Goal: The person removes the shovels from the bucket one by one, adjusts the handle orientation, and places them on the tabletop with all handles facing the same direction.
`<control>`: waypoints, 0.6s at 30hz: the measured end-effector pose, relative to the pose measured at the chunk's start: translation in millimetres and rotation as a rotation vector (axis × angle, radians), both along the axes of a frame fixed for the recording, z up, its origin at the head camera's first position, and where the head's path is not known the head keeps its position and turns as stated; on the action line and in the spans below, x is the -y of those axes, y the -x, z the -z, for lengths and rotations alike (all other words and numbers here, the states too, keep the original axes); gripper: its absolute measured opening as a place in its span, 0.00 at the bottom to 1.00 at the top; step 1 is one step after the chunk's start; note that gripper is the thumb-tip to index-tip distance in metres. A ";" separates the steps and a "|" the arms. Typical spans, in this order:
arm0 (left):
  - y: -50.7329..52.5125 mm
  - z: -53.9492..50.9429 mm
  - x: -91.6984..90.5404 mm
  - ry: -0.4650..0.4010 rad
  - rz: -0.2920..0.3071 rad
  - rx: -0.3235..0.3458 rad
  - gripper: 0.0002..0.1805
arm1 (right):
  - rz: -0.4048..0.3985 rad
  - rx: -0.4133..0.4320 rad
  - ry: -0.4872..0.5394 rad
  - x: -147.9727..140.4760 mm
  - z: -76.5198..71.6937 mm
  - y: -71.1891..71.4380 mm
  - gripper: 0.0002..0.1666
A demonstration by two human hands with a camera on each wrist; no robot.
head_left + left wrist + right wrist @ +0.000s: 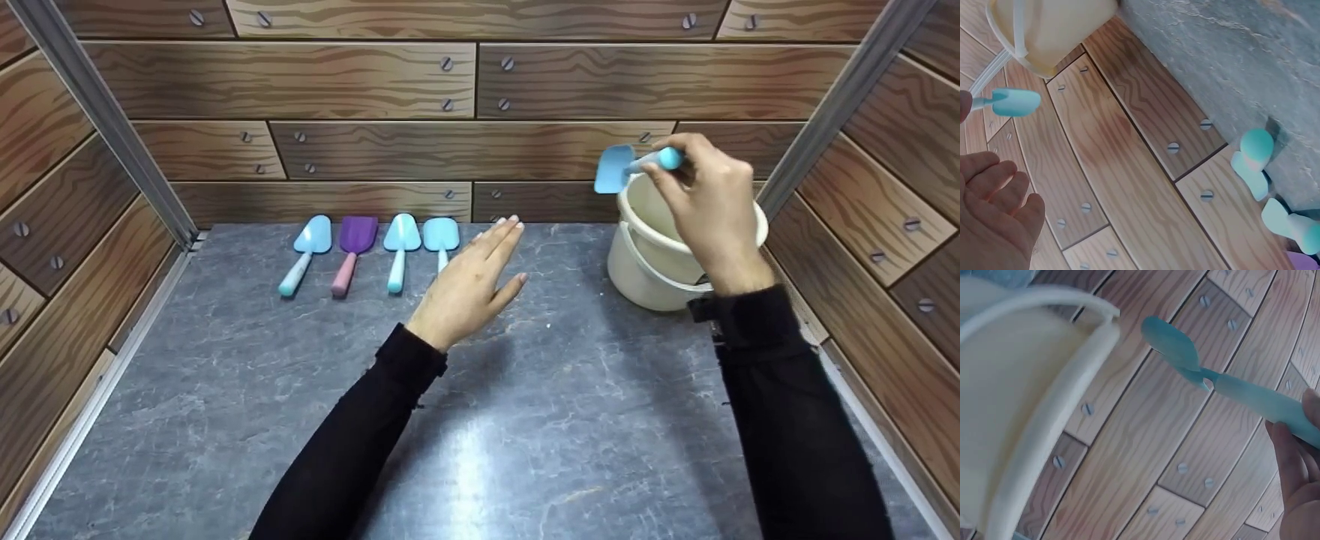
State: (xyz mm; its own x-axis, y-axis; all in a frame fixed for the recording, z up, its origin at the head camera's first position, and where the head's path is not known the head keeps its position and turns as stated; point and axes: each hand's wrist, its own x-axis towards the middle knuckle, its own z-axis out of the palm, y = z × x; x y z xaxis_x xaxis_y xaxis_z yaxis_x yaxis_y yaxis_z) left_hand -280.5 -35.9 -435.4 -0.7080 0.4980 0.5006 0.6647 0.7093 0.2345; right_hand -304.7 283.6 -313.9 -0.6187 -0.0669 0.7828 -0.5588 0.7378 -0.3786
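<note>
My right hand (712, 202) pinches the handle of a blue toy shovel (616, 169) above the rim of a white bucket (637, 266). In the right wrist view the shovel's blade (1174, 343) points toward the bucket (1044, 416), apart from it. My left hand (472, 281) hovers over the floor with straight fingers and holds nothing. Beside it lies a blue shovel (441, 234), its handle partly hidden by that hand. Further left lie another blue shovel (402, 234), a purple shovel with a pink handle (358, 234) and one more blue shovel (313, 234).
Wood-patterned panels (375, 150) enclose the grey marbled surface (225, 390) at the back and both sides. Metal posts (112, 112) stand at the corners. The bucket is close to the right wall, its handle lowered against its front.
</note>
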 end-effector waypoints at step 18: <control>3.5 -24.7 -25.2 -0.158 -0.067 -0.211 0.31 | -0.158 0.112 0.388 58.0 39.5 -9.6 0.16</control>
